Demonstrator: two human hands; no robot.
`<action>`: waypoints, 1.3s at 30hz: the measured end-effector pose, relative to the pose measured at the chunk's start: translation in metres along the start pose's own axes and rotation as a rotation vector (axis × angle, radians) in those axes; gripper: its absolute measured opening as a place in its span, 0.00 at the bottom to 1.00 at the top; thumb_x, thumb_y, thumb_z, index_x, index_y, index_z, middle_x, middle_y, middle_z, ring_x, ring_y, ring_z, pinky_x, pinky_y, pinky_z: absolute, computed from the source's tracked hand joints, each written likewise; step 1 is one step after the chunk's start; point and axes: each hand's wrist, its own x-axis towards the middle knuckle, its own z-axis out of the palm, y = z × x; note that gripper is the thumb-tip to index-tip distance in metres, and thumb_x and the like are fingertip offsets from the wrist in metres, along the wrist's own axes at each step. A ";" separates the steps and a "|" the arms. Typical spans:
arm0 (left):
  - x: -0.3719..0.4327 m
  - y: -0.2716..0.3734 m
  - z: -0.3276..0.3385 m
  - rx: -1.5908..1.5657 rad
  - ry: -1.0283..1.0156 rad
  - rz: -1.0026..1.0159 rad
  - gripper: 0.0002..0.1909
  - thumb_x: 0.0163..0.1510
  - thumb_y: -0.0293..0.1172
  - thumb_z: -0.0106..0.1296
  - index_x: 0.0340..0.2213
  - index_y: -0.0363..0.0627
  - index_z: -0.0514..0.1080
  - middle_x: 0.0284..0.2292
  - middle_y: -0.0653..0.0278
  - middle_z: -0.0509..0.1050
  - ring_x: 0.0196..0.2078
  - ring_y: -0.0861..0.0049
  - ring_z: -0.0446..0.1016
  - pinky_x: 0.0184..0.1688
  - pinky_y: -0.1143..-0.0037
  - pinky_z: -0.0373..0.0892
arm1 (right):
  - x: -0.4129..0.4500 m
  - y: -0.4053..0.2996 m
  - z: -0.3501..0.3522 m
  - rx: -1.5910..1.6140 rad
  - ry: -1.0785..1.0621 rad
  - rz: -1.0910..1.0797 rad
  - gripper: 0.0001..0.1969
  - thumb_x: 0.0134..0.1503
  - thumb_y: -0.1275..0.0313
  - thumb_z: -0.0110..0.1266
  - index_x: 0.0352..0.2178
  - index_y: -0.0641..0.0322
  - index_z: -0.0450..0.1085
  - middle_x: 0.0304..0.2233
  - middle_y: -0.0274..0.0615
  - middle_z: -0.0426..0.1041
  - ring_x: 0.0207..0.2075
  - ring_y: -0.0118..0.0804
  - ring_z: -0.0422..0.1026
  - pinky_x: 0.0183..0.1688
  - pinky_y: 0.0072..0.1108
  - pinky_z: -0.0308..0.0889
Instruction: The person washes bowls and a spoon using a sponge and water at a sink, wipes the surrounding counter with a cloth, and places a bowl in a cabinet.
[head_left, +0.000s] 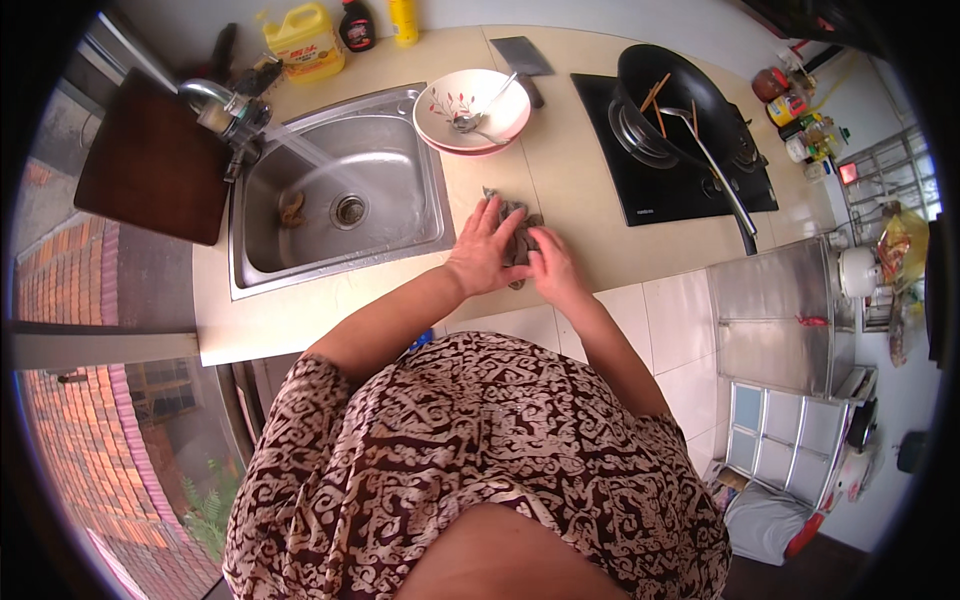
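A crumpled grey rag (514, 217) lies on the beige countertop between the sink and the hob. My left hand (484, 255) rests over its near left side, palm down with the fingers spread. At the rag's right edge, my right hand (556, 266) has its fingers bent against the cloth; whether they pinch it is hidden. Just beyond the hands stand stacked bowls (442, 112), the top one white with a red leaf pattern. Metal spoons (466, 122) lie in the top bowl.
Water runs from the faucet (244, 120) into the steel sink (337, 255). A wok (637, 82) holding chopsticks and a long-handled utensil sits on the black hob (637, 202). A cleaver (521, 56) lies behind the bowls. A dark board (150, 165) leans left; yellow jug (304, 45) behind.
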 end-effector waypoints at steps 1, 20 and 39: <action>0.005 0.007 0.010 0.003 0.004 -0.018 0.45 0.42 0.54 0.56 0.56 0.46 0.53 0.57 0.36 0.46 0.60 0.41 0.44 0.61 0.59 0.48 | -0.009 -0.001 -0.011 0.083 0.054 0.038 0.18 0.50 0.76 0.51 0.44 0.68 0.63 0.47 0.55 0.63 0.48 0.54 0.64 0.50 0.33 0.61; 0.023 -0.092 0.019 0.174 0.358 -0.523 0.25 0.50 0.33 0.47 0.50 0.36 0.60 0.53 0.47 0.56 0.56 0.54 0.56 0.57 0.68 0.57 | -0.173 0.058 -0.124 -0.041 -0.118 0.475 0.11 0.56 0.71 0.47 0.35 0.69 0.71 0.32 0.46 0.74 0.34 0.35 0.72 0.37 0.22 0.66; -0.090 -0.031 0.023 0.218 0.052 0.004 0.29 0.56 0.46 0.40 0.54 0.41 0.58 0.58 0.52 0.52 0.63 0.57 0.45 0.64 0.64 0.42 | -0.049 0.009 -0.089 -0.144 -0.394 0.075 0.10 0.57 0.70 0.47 0.37 0.66 0.69 0.34 0.46 0.73 0.35 0.37 0.72 0.34 0.24 0.68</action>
